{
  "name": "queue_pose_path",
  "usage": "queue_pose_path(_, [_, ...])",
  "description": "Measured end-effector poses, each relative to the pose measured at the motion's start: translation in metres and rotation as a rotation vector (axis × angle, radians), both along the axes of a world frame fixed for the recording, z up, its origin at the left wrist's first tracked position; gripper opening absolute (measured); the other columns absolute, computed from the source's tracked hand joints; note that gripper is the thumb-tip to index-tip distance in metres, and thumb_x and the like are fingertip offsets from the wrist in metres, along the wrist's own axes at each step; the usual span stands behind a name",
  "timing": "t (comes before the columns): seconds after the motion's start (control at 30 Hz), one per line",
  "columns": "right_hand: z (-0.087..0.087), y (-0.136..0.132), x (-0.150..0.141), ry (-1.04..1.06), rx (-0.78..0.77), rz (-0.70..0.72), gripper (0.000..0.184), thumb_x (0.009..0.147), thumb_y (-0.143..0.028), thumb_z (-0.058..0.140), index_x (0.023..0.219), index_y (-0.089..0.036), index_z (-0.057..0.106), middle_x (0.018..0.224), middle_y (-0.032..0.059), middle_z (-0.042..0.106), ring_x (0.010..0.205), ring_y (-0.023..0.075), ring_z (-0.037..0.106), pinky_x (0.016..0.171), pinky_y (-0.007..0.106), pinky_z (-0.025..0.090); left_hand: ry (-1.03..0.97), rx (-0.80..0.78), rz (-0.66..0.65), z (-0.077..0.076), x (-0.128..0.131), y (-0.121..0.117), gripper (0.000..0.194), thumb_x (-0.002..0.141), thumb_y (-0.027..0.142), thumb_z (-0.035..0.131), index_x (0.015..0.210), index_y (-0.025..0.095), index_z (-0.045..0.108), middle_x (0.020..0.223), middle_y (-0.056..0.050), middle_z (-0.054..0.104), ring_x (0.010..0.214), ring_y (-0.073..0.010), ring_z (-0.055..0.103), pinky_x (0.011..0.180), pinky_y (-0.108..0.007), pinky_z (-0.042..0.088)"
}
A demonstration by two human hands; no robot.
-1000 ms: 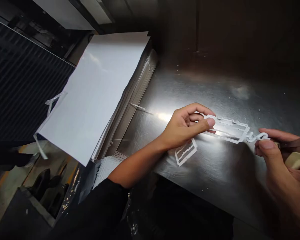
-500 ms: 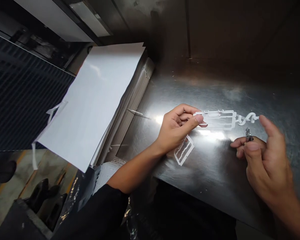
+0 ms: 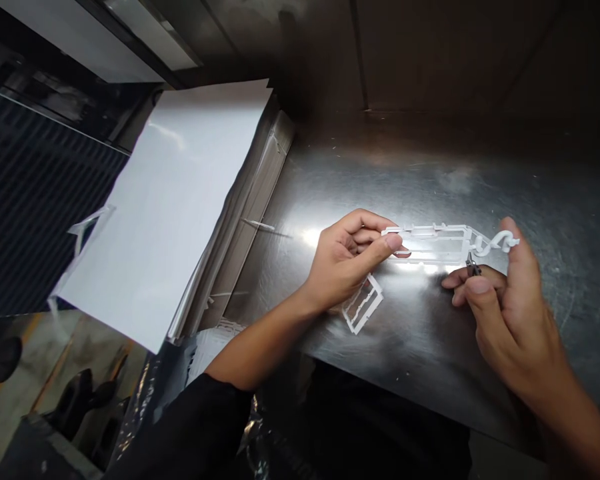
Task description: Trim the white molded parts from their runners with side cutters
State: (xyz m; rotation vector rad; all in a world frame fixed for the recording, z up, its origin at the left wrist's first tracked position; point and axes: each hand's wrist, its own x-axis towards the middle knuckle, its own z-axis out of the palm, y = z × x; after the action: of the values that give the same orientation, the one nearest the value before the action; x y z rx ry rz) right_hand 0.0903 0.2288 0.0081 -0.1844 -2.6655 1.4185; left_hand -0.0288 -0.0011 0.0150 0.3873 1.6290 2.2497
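Hands busy now: left hand (image 3: 345,263) grips the light, brittle white plastic frame (image 3: 430,233) by its end rail, right hand (image 3: 510,313) pinching small metal cutters (image 3: 473,267).

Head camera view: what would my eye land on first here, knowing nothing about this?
The brightest thing is a large stack of white sheets at the left, next to a steel table. Further right, the person's left hand grips a white plastic frame with a curly end, while the right hand holds a small metal tool just below it. A smaller white frame lies beneath the left hand.
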Motion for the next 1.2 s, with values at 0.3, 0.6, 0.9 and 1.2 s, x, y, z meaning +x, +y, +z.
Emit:
queue_pose_path(0.3, [0.0046, -0.0005, 0.0017, -0.023, -0.012, -0.009, 0.078, 0.123, -0.064, 0.052, 0.187, -0.036, 0.015, 0.107, 0.0043, 0.076, 0.088, 0.033, 0.079, 0.062, 0.043, 0.057, -0.026, -0.104, 0.038, 0.004, 0.0024, 0.0019, 0.036, 0.098, 0.047, 0.097, 0.105, 0.019, 0.075, 0.091, -0.006, 0.084, 0.093, -0.0238, 0.085, 0.084, -0.03, 0.07])
queue_pose_path(0.6, [0.0055, -0.0019, 0.0023, -0.021, -0.025, -0.015, 0.079, 0.123, -0.064, 0.053, 0.187, -0.036, 0.014, 0.102, 0.0041, 0.076, 0.091, 0.0339, 0.079, 0.055, 0.039, 0.055, 0.025, -0.07, 0.017, 0.0041, 0.0041, 0.0008, 0.022, 0.103, 0.033, 0.093, 0.107, 0.019, 0.076, 0.093, -0.005, 0.085, 0.093, -0.021, 0.085, 0.085, -0.027, 0.068])
queue_pose_path(0.9, [0.0053, -0.0017, 0.0042, -0.013, 0.01, -0.01, 0.087, 0.123, -0.062, 0.055, 0.187, -0.039, 0.001, 0.108, 0.005, 0.077, 0.087, 0.0347, 0.079, 0.057, 0.042, 0.058, 0.02, -0.111, 0.038, 0.0073, 0.0051, 0.0015, 0.027, 0.101, 0.039, 0.094, 0.106, 0.019, 0.076, 0.092, -0.005, 0.085, 0.092, -0.0227, 0.086, 0.084, -0.028, 0.069])
queue_pose_path(1.2, [0.0059, -0.0038, 0.0013, 0.03, 0.095, -0.031, 0.083, 0.124, -0.061, 0.055, 0.188, -0.029, 0.013, 0.093, 0.0038, 0.075, 0.067, 0.0266, 0.074, 0.046, 0.03, 0.053, 0.005, -0.078, 0.033, 0.0074, 0.0053, 0.0031, 0.026, 0.101, 0.036, 0.095, 0.105, 0.02, 0.076, 0.09, -0.005, 0.085, 0.09, -0.0221, 0.086, 0.084, -0.028, 0.069])
